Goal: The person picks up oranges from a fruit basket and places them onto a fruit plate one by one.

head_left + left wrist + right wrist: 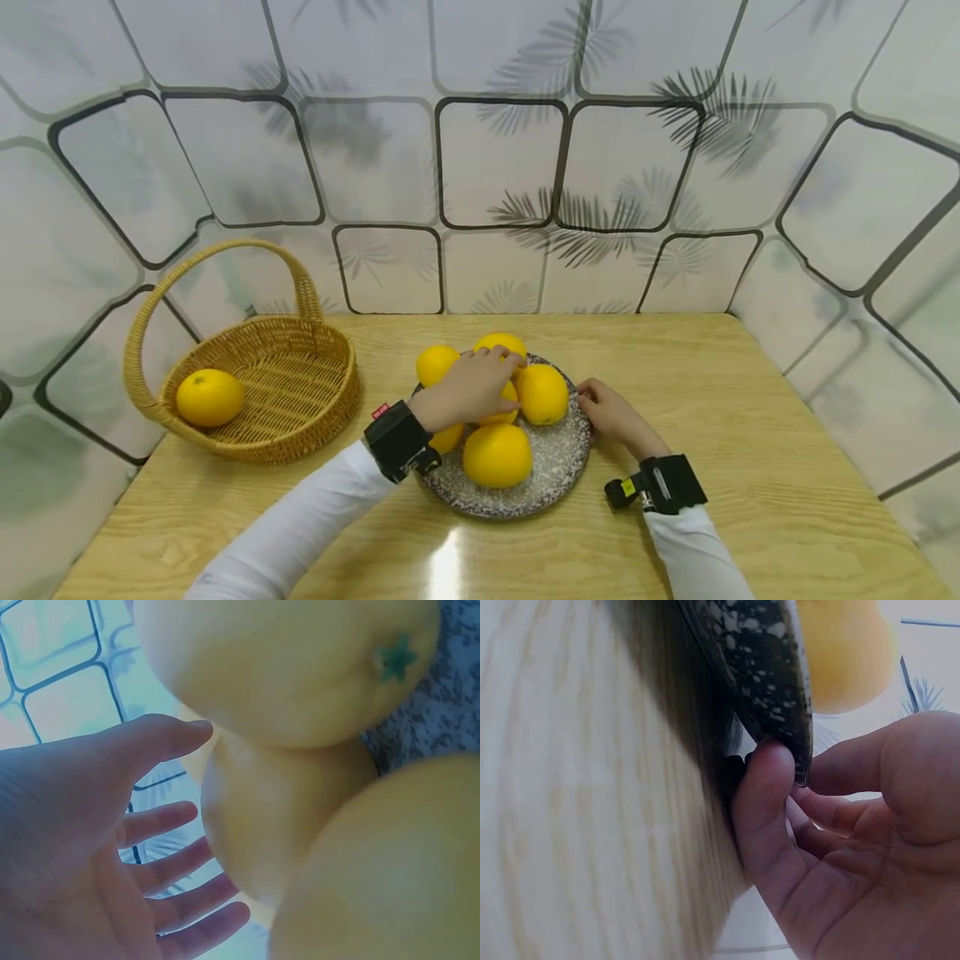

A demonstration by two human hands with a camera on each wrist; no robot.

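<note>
A speckled grey plate [558, 467] bears several yellow oranges, one of them the front orange [498, 455]. Over the pile is my left hand [471, 385], palm toward the fruit. In the left wrist view its thumb and spread fingers extend, fingertips right beside a middle orange [277, 810]. Another orange [300, 667] there shows a green star-shaped stem end. At the plate's right edge, my right hand [611, 412] pinches the rim [780, 712] between thumb and curled fingers, low over the wooden table.
On the left of the wooden table [675, 358] stands a wicker basket [341, 392] with a tall handle, one orange [211, 397] inside. A patterned curtain [502, 167] closes off the back and sides. A small red tag [380, 411] shows by my left wrist.
</note>
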